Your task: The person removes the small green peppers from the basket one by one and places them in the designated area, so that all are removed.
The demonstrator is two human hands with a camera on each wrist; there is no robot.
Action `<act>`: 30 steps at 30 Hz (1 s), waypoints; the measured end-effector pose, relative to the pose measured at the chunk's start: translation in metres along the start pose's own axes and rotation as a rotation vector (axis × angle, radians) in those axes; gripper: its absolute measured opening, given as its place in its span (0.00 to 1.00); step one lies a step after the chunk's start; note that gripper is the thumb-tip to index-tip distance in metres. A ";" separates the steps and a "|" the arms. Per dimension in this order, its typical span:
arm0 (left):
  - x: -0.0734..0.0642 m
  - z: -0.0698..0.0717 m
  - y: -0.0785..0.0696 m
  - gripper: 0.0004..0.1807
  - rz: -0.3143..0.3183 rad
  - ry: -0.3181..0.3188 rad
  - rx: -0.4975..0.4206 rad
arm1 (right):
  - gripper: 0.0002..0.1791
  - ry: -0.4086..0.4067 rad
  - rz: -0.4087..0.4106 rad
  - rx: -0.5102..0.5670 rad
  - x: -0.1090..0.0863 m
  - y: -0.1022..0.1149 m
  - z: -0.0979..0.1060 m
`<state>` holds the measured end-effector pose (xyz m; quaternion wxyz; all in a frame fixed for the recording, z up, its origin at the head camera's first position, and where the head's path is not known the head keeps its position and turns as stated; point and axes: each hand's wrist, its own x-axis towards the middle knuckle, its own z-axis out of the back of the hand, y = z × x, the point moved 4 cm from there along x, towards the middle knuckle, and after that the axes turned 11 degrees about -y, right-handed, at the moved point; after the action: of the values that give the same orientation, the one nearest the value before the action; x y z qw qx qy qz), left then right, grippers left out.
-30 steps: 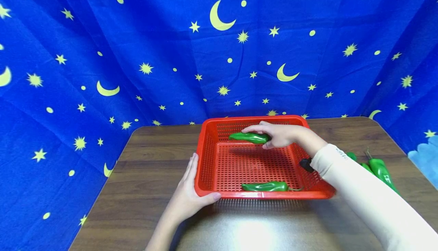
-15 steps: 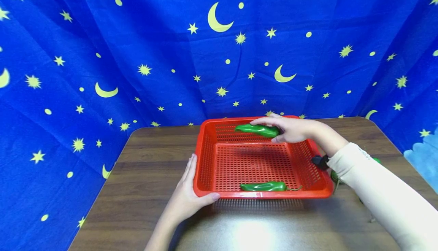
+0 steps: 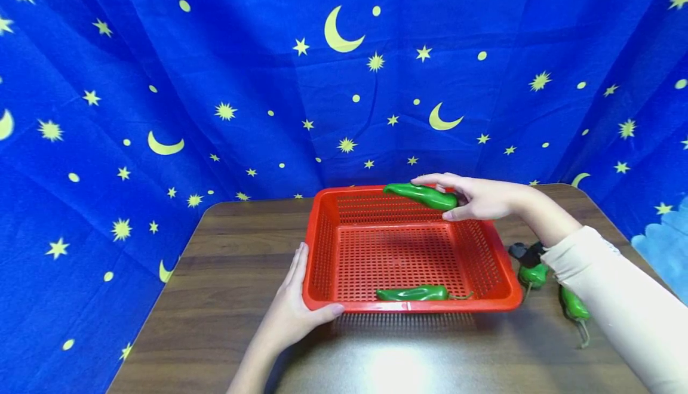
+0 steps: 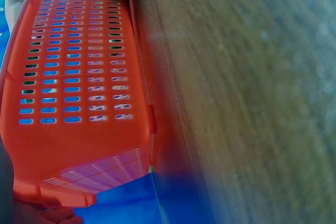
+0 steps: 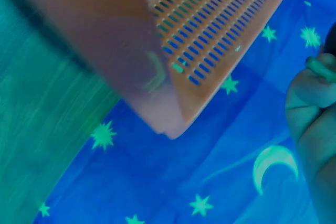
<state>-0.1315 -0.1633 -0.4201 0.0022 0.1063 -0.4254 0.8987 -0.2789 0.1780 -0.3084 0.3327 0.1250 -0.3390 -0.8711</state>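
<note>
In the head view a red plastic basket (image 3: 398,256) with slotted walls stands on the table. My left hand (image 3: 295,304) rests against its front left corner, the thumb on the front rim and straight fingers along the outer left wall. My right hand (image 3: 481,197) holds a green chili pepper (image 3: 421,196) between thumb and fingers, raised at the back right of the basket. Another green chili pepper (image 3: 414,293) lies inside along the front wall. The right wrist view shows part of my right hand (image 5: 315,108) at its edge; the left wrist view shows the basket's outer wall (image 4: 73,77).
Green peppers (image 3: 533,276) lie on the wooden table (image 3: 226,298) to the right of the basket, partly covered by the right sleeve (image 3: 602,286) and the black wrist camera (image 3: 525,253). A blue cloth (image 3: 279,83) with stars and moons hangs behind the table.
My right hand has moved right and slightly back with the chili pepper, which now tilts more. The sleeve's shift uncovers peppers on the right. My left hand and the basket stay put.
</note>
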 end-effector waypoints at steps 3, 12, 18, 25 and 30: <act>0.000 -0.001 0.000 0.72 0.002 0.002 0.003 | 0.41 0.017 -0.017 0.040 -0.007 -0.006 0.005; 0.001 -0.002 0.001 0.72 0.011 0.004 0.004 | 0.40 0.024 -0.015 0.099 -0.034 -0.020 0.021; 0.001 -0.001 0.001 0.72 0.010 0.000 -0.004 | 0.38 0.064 0.009 0.204 -0.052 -0.031 0.029; 0.001 -0.001 0.002 0.72 0.010 -0.004 0.007 | 0.37 0.031 -0.047 0.159 -0.084 -0.051 0.041; 0.001 -0.002 0.001 0.72 -0.005 -0.005 0.005 | 0.37 0.008 -0.058 0.175 -0.106 -0.068 0.046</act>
<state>-0.1329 -0.1628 -0.4218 0.0030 0.1097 -0.4228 0.8996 -0.2536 0.3093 -0.3212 0.2962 0.1666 -0.4086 -0.8471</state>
